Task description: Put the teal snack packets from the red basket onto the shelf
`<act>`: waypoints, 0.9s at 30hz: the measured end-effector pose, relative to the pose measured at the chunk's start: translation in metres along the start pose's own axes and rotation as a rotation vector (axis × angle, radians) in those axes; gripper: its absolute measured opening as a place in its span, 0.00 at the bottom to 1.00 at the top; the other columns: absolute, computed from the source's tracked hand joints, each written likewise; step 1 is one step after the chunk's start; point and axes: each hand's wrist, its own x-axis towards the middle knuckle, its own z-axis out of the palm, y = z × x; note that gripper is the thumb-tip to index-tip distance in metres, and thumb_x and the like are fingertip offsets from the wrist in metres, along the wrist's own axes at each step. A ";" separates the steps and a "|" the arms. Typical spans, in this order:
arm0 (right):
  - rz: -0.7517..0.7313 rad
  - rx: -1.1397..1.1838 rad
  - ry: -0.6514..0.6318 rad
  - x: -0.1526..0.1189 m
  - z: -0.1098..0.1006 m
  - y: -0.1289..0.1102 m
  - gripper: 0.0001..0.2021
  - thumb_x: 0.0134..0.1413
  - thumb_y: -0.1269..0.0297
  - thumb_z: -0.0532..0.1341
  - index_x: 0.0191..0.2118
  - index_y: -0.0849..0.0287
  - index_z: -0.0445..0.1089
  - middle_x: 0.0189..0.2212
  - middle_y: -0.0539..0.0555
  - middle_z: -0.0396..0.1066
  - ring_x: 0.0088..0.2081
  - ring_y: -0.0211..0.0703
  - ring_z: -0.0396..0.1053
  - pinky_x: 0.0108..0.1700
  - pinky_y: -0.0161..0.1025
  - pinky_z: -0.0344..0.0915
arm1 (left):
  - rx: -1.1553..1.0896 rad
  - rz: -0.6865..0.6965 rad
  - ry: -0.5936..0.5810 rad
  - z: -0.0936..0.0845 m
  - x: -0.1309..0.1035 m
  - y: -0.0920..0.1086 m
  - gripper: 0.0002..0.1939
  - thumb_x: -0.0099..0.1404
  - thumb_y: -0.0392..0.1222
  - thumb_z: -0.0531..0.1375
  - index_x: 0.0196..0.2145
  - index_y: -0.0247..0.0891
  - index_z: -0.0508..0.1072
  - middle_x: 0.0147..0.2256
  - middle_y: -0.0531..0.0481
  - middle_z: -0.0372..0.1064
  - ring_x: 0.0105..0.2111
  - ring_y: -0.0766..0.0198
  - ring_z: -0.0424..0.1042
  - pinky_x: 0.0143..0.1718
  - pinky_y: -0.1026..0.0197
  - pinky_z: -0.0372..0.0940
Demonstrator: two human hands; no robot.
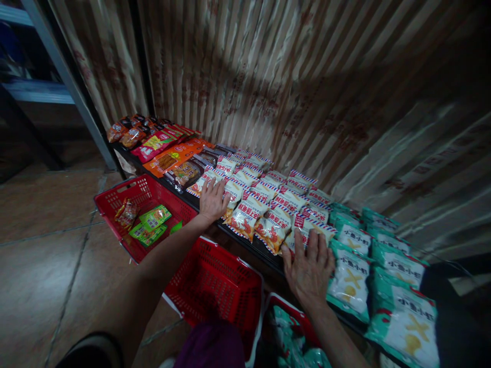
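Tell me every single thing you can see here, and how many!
White snack bags: over a dozen, white with striped edges, mid-shelf
Teal bags: several, teal and white, shelf's right end and right basket
Dark packs: a few, dark, left of the white ones
Orange bags: stacked, count unclear, next left
Red packs: several, next left
Brown-orange packs: several, far left end
Shelf: one, black, under the bags
Baskets: three, red, before the shelf
Green packets: at least two, left basket
Small packet: one, reddish-brown, left basket
Curtain: pleated, brown, behind
Floor: brown tiles
Left hand: one, bare, over white bags
Right hand: one, bare, likewise
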 end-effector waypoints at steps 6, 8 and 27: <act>-0.016 -0.016 0.011 0.000 -0.002 -0.002 0.30 0.58 0.55 0.57 0.64 0.55 0.51 0.64 0.65 0.50 0.65 0.62 0.45 0.59 0.62 0.49 | -0.003 -0.017 0.022 0.002 -0.002 0.001 0.27 0.67 0.48 0.47 0.58 0.29 0.60 0.56 0.38 0.63 0.62 0.50 0.52 0.63 0.43 0.46; -0.015 -0.014 0.010 0.002 -0.006 -0.005 0.31 0.57 0.54 0.58 0.64 0.55 0.52 0.64 0.66 0.50 0.65 0.62 0.44 0.59 0.62 0.48 | -0.009 -0.018 0.030 0.003 -0.003 0.000 0.27 0.67 0.48 0.47 0.58 0.29 0.60 0.57 0.38 0.62 0.62 0.50 0.52 0.63 0.43 0.46; -0.178 0.331 -0.209 0.060 0.003 -0.092 0.23 0.59 0.58 0.55 0.60 0.54 0.60 0.65 0.58 0.49 0.66 0.57 0.38 0.62 0.60 0.42 | -0.051 0.054 -0.003 -0.003 -0.010 0.014 0.27 0.65 0.51 0.50 0.59 0.36 0.59 0.62 0.37 0.53 0.63 0.51 0.51 0.62 0.41 0.45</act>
